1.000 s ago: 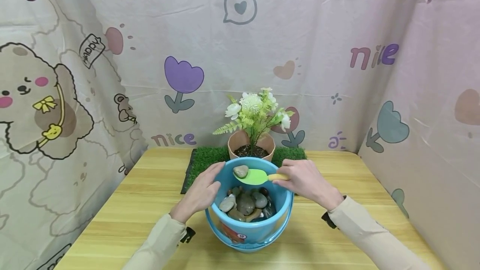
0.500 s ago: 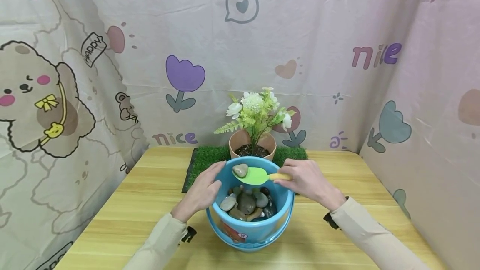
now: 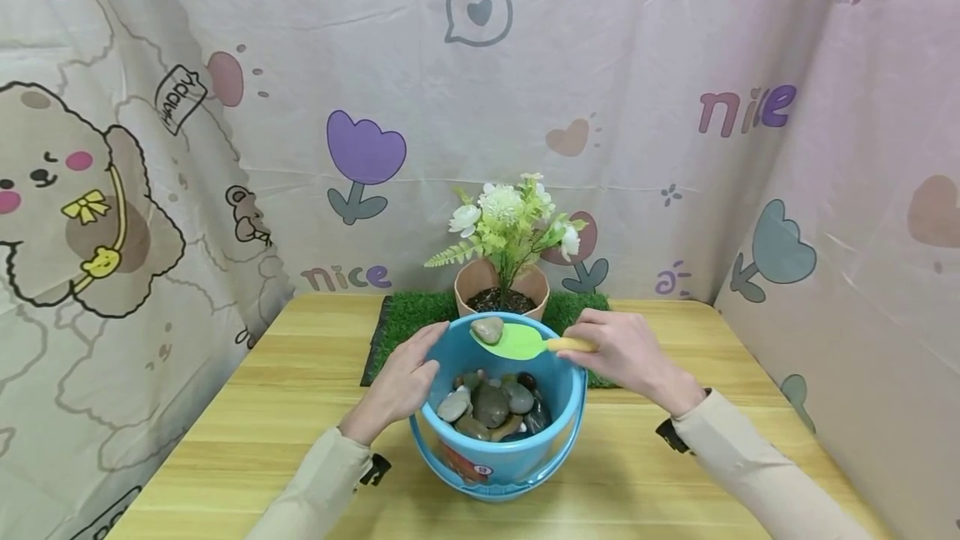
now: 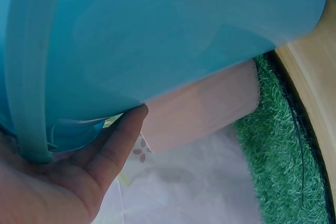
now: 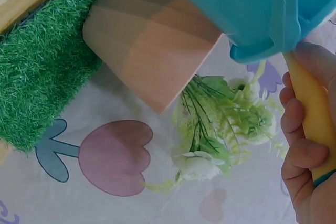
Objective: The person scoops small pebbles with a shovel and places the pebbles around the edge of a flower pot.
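Mid-frame: green trowel [image 3: 522, 343], clasped in my right grip [image 3: 621, 350], had risen slightly, pebble [image 3: 487, 330] seemingly secure; left grip [image 3: 401, 375], outstretched, touched blue bucket [image 3: 528, 458].

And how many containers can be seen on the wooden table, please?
2: the round blue plastic bucket holding grey and brown stones, and, behind it, the peach-coloured flowerpot on the green artificial-grass mat. A smaller one behind them could be hidden.
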Motion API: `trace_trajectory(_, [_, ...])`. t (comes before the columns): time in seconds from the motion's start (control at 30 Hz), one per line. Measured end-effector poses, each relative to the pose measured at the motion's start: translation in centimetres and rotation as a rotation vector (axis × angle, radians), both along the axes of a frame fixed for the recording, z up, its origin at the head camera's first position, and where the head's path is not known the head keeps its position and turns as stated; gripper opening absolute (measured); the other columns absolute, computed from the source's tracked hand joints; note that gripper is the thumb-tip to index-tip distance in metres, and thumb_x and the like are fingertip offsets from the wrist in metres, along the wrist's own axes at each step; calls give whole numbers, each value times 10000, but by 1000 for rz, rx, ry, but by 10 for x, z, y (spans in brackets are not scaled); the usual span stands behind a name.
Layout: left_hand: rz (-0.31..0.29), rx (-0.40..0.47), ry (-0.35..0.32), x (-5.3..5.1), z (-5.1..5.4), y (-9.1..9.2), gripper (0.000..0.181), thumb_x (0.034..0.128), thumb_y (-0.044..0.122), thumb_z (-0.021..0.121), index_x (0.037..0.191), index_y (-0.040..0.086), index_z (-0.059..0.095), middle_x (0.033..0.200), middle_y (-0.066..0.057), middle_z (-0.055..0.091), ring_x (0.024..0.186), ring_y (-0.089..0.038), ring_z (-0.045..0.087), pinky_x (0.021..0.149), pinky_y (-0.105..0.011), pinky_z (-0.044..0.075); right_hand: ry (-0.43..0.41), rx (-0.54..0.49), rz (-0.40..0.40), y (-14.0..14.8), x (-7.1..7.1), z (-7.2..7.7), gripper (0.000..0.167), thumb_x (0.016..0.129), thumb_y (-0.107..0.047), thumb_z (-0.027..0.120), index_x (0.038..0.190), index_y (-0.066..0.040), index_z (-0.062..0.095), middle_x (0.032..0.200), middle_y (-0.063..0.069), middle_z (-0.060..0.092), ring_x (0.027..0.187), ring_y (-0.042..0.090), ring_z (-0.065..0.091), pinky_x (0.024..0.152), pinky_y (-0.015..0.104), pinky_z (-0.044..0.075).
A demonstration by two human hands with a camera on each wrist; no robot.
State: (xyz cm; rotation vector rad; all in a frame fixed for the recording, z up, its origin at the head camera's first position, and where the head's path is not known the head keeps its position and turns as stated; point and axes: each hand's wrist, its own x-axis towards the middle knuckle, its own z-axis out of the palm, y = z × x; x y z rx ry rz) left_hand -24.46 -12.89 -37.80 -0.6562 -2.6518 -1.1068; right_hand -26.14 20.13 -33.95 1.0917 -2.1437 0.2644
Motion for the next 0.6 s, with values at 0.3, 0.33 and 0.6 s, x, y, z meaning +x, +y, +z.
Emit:
trace_trajectory(0.3, [-4,-1,-6,0,0,-1,583,914,35,397,1497,24,389,1535,-153,397,1383,-362,421,1103,-562,357,9,4,2,2,-2,9,212,706,-304,857,828,-151,776,735,-71,658,528,-13,520,457,79,323])
trace_trajectory(0.33, [-5,0,-7,1,0,0,582,916,35,397,1498,24,387,1536,-153,395,1386,-362,417,1105,-563,354,12,1,3,3,-2,10,210,707,-300,856,831,-151,777,738,-69,662,531,-9,528,456,82,328])
trace_trajectory(0.6, [-6,5,0,1,-1,0,575,922,43,400,1497,24,391,1534,-155,399,1384,-364,420,1099,-557,366,41,-32,5,7,-8,16,169,723,-255,843,834,-147,774,729,-66,656,522,-2,518,449,104,340])
